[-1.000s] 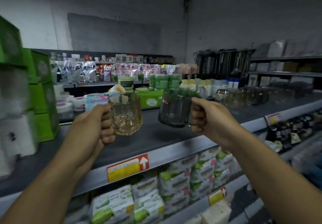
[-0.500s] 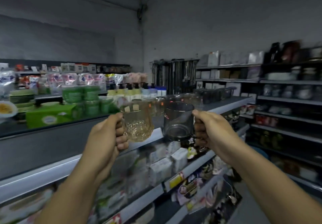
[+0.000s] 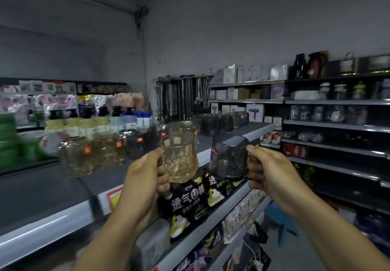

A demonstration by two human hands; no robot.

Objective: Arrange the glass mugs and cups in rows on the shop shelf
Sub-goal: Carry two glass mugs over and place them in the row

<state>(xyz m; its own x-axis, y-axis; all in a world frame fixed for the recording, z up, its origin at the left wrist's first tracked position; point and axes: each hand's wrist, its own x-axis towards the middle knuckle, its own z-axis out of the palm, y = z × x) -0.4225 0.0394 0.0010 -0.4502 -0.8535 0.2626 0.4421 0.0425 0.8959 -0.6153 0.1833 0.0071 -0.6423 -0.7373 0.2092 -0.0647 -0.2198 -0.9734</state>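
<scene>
My left hand (image 3: 145,178) grips the handle of an amber cut-glass mug (image 3: 179,159), held upright in front of the shelf edge. My right hand (image 3: 272,173) grips the handle of a smoky grey glass mug (image 3: 229,158), tilted slightly, just right of the amber one. Behind them the dark top shelf (image 3: 101,178) carries amber mugs (image 3: 77,158) at the left and grey mugs (image 3: 211,124) further right, some with red stickers.
Green boxes (image 3: 8,142) and soap bottles (image 3: 118,118) stand behind the glassware. Black snack packs (image 3: 185,203) hang on the shelf below. Across the aisle at the right, a shelving unit (image 3: 337,127) holds jars and boxes.
My view has swung right along the shelf, bringing the rows of mugs into sight. Both hands keep hold of their mugs, now in front of the glassware section.
</scene>
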